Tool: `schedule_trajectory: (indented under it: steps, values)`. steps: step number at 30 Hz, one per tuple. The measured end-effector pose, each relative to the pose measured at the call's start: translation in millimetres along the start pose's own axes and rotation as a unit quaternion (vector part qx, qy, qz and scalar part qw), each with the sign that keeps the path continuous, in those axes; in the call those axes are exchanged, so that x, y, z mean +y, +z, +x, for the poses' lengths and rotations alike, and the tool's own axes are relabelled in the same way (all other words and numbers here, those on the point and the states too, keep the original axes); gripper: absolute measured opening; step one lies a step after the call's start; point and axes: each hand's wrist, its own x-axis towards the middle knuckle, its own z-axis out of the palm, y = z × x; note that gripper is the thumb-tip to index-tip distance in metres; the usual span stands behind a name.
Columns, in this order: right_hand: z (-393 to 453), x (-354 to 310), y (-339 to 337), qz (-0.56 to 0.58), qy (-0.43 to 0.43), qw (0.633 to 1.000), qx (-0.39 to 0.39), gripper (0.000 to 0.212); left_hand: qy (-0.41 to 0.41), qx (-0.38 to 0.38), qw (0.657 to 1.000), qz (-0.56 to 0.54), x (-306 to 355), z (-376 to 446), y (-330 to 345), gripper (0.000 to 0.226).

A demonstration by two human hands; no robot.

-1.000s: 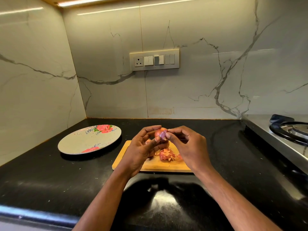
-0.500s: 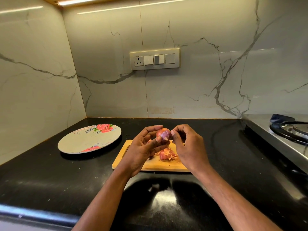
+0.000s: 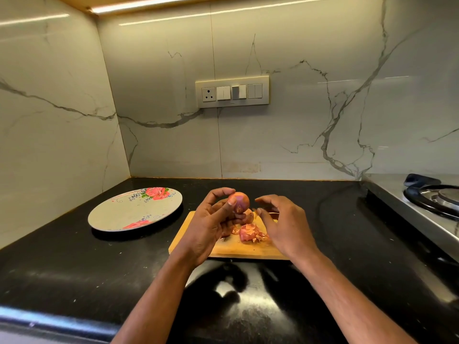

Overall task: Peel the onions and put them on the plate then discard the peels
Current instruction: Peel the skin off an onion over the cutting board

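the left hand (image 3: 210,224) holds an onion (image 3: 239,202) raised above the far edge of the cutting board (image 3: 196,240), thumb pressed on its near side and fingers curled round behind it. the onion is pinkish, with a ragged patch of skin at its lower end. the right hand (image 3: 280,223) hovers just beside it at 3 o'clock, apart from it, fingers loosely bent and spread, holding nothing that can be seen.

under the hands a second onion (image 3: 249,216) lies on the board, partly hidden by the left fingers. a heap of peels (image 3: 250,233) sits on the board at 6 o'clock from the held onion, with small scraps scattered around it.

the plate (image 3: 119,214), pale with red roses printed on it, rests on the black counter (image 3: 74,269) at 9 o'clock from the board, near it but not touching. no onion lies on it.

a stove (image 3: 422,207) with a black burner ring stands at 3 o'clock along the counter's right side. a switch panel (image 3: 232,91) is set in the marble wall at 12 o'clock.
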Motion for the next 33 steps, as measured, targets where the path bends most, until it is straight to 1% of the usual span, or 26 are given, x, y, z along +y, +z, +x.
schedule_trajectory:
  steps: [3, 5, 11, 14, 17, 20, 25, 28, 31, 33]
  values:
    - [-1.0, -6.8, -2.3, 0.039, -0.038, 0.998, 0.035, 0.020, 0.006, 0.005, 1.000, 0.019, -2.7, 0.7, -0.1, 0.038]
    - [-2.9, -11.2, -2.4, 0.053, -0.066, 0.996, 0.041, 0.022, 0.011, 0.005, 0.999, 0.035, -4.0, 1.7, -0.2, 0.041]
    - [-5.5, -12.6, 0.1, 0.043, -0.098, 0.993, 0.058, 0.027, 0.024, 0.008, 0.998, 0.050, -6.1, 2.7, -1.8, 0.042]
    - [-6.4, -13.7, -0.1, 0.032, -0.113, 0.991, 0.063, 0.027, 0.034, 0.019, 0.995, 0.089, -7.8, 4.2, -3.4, 0.041]
    - [-7.9, -14.3, -0.1, 0.023, -0.111, 0.992, 0.063, 0.026, 0.039, 0.027, 0.992, 0.119, -9.8, 5.5, -4.9, 0.039]
    - [-8.3, -13.7, 0.7, 0.022, -0.101, 0.993, 0.063, 0.020, 0.042, 0.028, 0.990, 0.133, -11.1, 6.2, -5.9, 0.039]
    - [-6.3, -11.3, 2.1, 0.036, -0.074, 0.995, 0.064, 0.012, 0.035, 0.019, 0.990, 0.137, -12.1, 5.5, -6.6, 0.039]
    - [-5.6, -11.1, 1.3, 0.055, -0.049, 0.996, 0.053, 0.014, 0.030, 0.023, 0.991, 0.126, -12.5, 5.8, -6.7, 0.040]
    - [-6.2, -13.1, 0.6, 0.060, -0.047, 0.996, 0.040, 0.022, 0.034, 0.031, 0.990, 0.131, -12.3, 6.2, -7.7, 0.041]
    - [-6.7, -13.4, 0.7, 0.071, -0.047, 0.996, 0.041, 0.023, 0.043, 0.034, 0.988, 0.147, -13.3, 6.3, -8.2, 0.040]
